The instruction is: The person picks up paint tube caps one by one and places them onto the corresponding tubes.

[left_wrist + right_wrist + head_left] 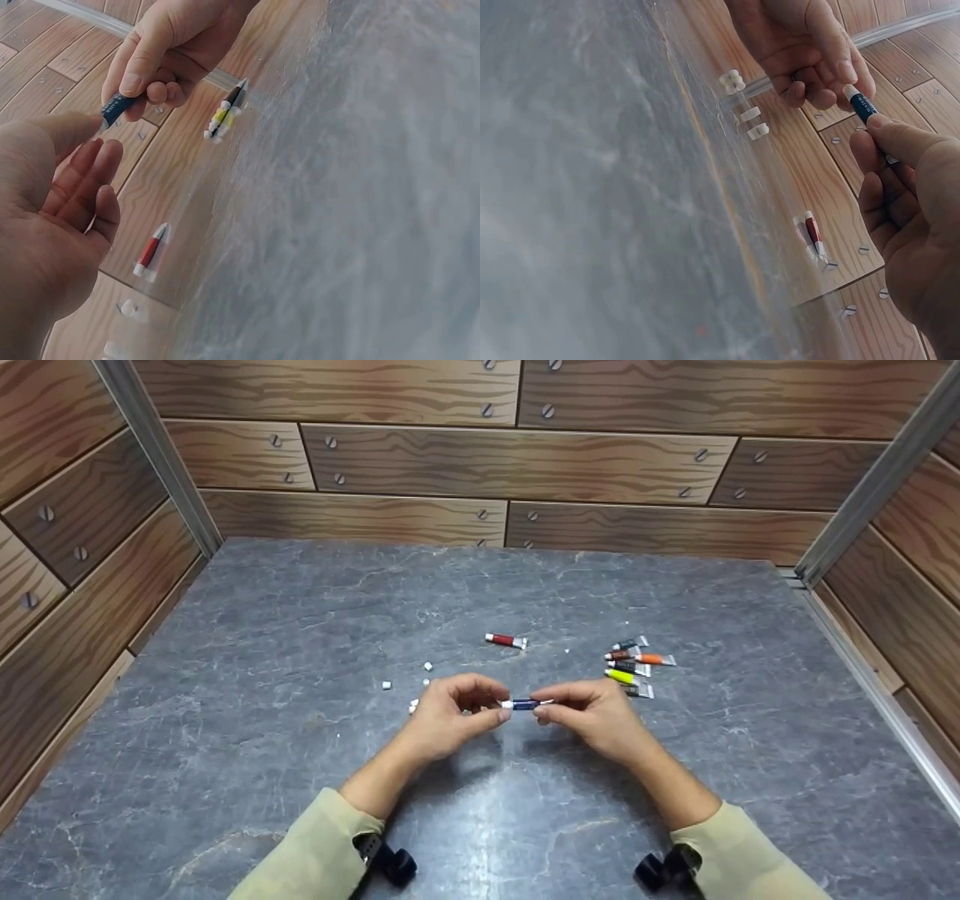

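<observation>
A small dark blue paint tube (525,705) with a white cap (508,704) is held level between the two hands, above the table. The right hand (600,716) pinches the tube's body between thumb and fingers; in the right wrist view the blue tube (863,106) points its cap toward the other hand. At the cap end, the left hand (450,712) has its thumb and forefinger pinched on the cap. The left wrist view shows the tube's blue label (116,109), while the cap is mostly covered by the left fingertips.
Beyond the hands lies a red paint tube (506,640). Several tubes, among them an orange one (654,659) and a yellow one (621,676), lie bunched on the right. Several loose white caps (387,685) sit left of the hands. Wood-patterned walls (420,461) border the grey table (300,607).
</observation>
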Demonstrator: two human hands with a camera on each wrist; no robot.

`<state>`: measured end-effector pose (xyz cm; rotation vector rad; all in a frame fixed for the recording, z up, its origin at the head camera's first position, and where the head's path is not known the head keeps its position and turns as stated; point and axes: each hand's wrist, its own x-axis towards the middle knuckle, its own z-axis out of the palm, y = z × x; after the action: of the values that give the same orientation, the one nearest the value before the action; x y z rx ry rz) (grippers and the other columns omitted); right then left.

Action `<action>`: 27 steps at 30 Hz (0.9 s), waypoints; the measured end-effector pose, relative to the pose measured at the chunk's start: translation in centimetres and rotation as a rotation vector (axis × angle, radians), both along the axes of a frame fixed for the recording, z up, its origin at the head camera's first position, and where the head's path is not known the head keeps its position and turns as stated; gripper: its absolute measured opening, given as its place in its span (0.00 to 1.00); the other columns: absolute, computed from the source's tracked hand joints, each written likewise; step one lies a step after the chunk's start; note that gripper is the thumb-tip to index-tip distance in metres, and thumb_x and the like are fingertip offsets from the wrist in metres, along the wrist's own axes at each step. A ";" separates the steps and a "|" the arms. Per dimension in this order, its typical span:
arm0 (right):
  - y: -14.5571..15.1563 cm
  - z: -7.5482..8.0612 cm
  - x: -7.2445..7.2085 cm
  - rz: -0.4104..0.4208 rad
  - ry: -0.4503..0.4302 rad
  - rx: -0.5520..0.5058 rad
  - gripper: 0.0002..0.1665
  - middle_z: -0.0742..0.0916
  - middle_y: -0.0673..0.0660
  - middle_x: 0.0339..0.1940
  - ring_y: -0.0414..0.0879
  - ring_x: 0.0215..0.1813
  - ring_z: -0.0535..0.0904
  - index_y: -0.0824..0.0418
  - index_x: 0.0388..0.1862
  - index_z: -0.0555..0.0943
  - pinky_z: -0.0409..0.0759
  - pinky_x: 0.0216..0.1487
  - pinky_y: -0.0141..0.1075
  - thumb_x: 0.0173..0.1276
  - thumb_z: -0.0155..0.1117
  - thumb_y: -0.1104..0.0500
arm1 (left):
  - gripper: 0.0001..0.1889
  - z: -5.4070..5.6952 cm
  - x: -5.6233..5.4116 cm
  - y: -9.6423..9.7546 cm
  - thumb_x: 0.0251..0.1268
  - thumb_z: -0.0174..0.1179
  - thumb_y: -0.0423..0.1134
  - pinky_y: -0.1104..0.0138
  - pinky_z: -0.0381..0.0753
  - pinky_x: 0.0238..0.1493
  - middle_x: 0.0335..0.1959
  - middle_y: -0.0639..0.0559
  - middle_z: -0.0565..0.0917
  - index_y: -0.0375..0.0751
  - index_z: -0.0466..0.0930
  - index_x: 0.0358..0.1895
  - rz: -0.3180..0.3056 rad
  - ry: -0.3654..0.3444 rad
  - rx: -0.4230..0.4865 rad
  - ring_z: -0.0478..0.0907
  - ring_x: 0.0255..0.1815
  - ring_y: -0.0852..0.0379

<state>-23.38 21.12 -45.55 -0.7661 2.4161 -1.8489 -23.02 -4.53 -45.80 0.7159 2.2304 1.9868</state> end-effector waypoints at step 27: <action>0.1 0.0 -0.1 0.008 0.013 0.009 0.11 0.93 0.59 0.36 0.43 0.37 0.89 0.70 0.48 0.90 0.82 0.34 0.30 0.68 0.76 0.67 | 0.06 0.1 0.1 0.1 0.69 0.71 0.33 0.70 0.82 0.37 0.37 0.45 0.90 0.35 0.90 0.45 0.007 0.007 -0.012 0.84 0.35 0.58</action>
<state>-23.44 21.21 -45.55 -0.7883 2.4237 -1.8350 -22.93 -4.47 -45.71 0.7164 2.2500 1.9750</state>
